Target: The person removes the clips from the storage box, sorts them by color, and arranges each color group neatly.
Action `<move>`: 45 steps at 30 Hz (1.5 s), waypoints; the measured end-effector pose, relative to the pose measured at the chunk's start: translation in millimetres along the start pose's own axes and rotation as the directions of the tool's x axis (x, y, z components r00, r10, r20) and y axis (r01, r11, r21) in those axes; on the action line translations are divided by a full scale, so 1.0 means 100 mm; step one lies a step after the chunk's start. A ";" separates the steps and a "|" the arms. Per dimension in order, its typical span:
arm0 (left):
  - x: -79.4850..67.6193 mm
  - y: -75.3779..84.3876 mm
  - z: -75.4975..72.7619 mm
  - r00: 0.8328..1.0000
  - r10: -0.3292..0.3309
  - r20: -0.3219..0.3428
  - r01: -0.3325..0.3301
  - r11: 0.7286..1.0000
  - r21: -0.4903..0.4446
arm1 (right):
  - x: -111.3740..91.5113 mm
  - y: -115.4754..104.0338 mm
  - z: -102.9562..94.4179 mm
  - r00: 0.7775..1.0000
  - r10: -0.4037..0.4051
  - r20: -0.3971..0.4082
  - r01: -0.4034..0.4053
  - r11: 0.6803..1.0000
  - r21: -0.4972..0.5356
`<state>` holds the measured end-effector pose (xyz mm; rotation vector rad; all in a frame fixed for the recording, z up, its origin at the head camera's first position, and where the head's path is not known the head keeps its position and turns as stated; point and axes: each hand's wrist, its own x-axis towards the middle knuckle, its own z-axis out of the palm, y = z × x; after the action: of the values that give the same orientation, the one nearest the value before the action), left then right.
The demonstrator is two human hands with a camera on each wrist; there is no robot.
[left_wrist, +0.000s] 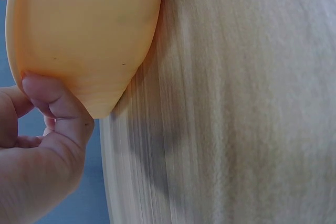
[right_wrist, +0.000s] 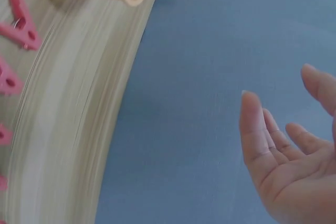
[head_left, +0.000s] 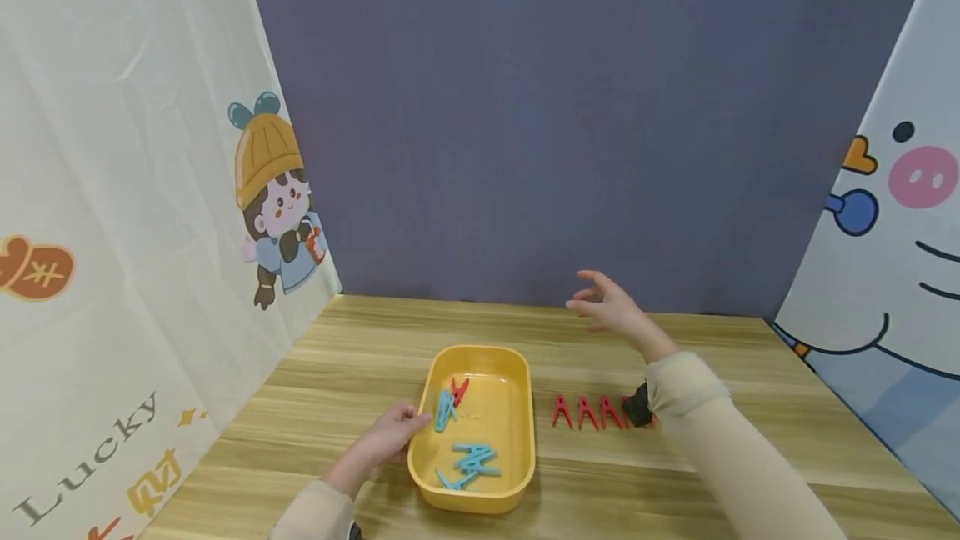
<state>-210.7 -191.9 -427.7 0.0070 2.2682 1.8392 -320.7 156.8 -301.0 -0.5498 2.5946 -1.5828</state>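
A yellow plastic basin [head_left: 517,473] stands on the wooden table, with several blue clothespins [head_left: 474,458] and one red clothespin [head_left: 460,391] inside. My left hand [head_left: 393,433] pinches the basin's left rim between thumb and fingers; the left wrist view shows the thumb [left_wrist: 50,90] against the basin wall [left_wrist: 89,24]. My right hand [head_left: 611,307] is raised above the far part of the table, fingers spread and holding nothing. Several red clothespins [head_left: 585,412] lie in a row right of the basin, the right end partly hidden by the right wrist. In the right wrist view, my right hand [right_wrist: 294,166] is apart from the pink-looking clothespins [right_wrist: 23,24].
A dark blue-grey backdrop [head_left: 525,123] rises behind the table [head_left: 360,357]. Printed cloth panels flank it, the left one [head_left: 150,148] with a cartoon child and the right one [head_left: 885,273] with a pig face.
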 end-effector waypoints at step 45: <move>0.02 0.01 0.00 0.998 0.036 0.052 -0.035 0.999 -0.027 | 0.29 -0.24 1.49 0.969 -0.012 0.246 0.012 1.000 0.000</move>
<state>-212.2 -191.4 -427.5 0.0909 2.2227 1.8635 -307.3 10.9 -346.8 -0.7133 2.4133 -1.4140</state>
